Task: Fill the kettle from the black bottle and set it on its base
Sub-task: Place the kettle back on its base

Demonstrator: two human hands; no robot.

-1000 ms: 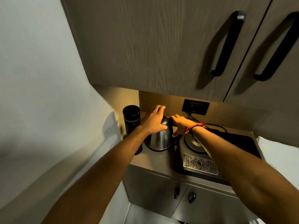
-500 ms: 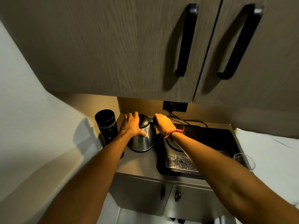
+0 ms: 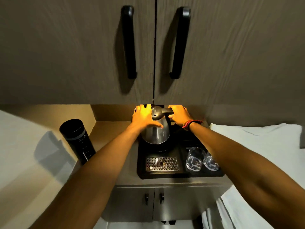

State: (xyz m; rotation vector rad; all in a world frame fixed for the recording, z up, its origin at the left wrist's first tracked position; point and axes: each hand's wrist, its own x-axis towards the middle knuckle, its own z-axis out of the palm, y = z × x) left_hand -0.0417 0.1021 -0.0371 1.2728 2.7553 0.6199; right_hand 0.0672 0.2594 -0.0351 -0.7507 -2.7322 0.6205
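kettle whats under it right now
Under the kettle a dark round edge shows, likely its base, on the black tray. The kettle covers the rest, so whether it sits fully on the base cannot be told.

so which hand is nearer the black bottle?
Left. The left hand rests on the side of the kettle facing the black bottle; the right hand grips its handle, farther off.

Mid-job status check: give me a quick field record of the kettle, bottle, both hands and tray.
kettle: upright, over the tray's back left; seated or not, cannot tell
left hand: flat against the kettle's side
right hand: grips the kettle's handle
bottle: upright on the counter, left of tray, untouched
tray: holds a grate and two glasses
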